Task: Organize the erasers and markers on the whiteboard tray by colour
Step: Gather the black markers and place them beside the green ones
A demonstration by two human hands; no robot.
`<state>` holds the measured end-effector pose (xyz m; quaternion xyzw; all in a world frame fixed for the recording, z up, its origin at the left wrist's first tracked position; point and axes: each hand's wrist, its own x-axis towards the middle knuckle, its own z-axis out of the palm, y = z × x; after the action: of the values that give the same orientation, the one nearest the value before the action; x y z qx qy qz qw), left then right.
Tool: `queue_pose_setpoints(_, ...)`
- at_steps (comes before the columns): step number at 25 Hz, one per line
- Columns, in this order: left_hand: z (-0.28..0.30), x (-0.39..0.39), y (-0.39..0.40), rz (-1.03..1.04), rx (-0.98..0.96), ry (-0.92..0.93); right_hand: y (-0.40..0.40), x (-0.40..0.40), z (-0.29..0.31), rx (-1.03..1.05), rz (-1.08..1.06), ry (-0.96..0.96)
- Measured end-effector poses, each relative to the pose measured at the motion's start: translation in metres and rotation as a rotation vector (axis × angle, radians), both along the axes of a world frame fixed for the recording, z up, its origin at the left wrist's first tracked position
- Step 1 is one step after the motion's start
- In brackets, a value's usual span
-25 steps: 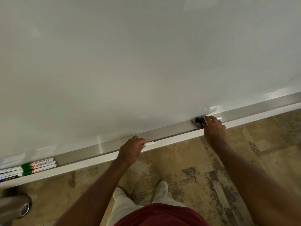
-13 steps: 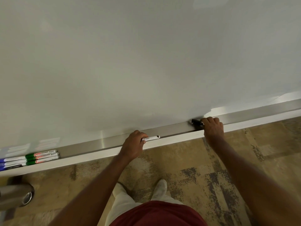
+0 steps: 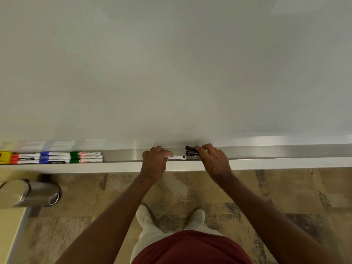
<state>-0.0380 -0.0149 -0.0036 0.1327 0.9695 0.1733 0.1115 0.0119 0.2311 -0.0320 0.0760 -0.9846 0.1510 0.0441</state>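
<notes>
While left hand point(image 3: 154, 162) grips a marker point(image 3: 176, 157), right hand point(image 3: 213, 159) grips black markers point(image 3: 191, 150).

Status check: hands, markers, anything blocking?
Left hand grips white marker. Right hand grips black-capped markers. Tray gap to green markers unobstructed.

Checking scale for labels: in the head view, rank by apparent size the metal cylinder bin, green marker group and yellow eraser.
1. Metal cylinder bin, though nearer the camera.
2. Green marker group.
3. Yellow eraser, cut off at the edge.
</notes>
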Motion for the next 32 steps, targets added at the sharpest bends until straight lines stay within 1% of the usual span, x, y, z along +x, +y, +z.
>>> queue_pose_setpoints(5, -0.003, -0.003, -0.081, 0.100, -0.079, 0.048, -0.080, -0.019, 0.006, -0.014, 0.107, -0.005)
queue_pose_setpoints(10, -0.011, -0.012, -0.151, 0.139, -0.086, 0.025, -0.161, -0.030, 0.003, 0.004, 0.101, -0.043)
queue_pose_setpoints(14, -0.022, -0.030, -0.189, 0.141, -0.099, 0.026, -0.216, -0.039, 0.001, -0.039, 0.034, -0.079)
queue_pose_setpoints(19, -0.036, -0.040, -0.217, 0.055, -0.128, 0.029, -0.259, -0.050, 0.000, -0.108, -0.063, -0.087)
queue_pose_setpoints(26, -0.045, -0.043, -0.232, -0.075, -0.050, 0.049, -0.299, -0.065, -0.008, -0.064, -0.112, -0.117)
queue_pose_setpoints(29, -0.047, -0.039, -0.244, -0.072, -0.007, 0.098, -0.310, -0.070, -0.011, -0.070, -0.127, -0.127)
queue_pose_setpoints(32, -0.050, -0.034, -0.261, 0.001, 0.063, 0.176, -0.321, -0.071, -0.015, -0.052, -0.112, -0.169)
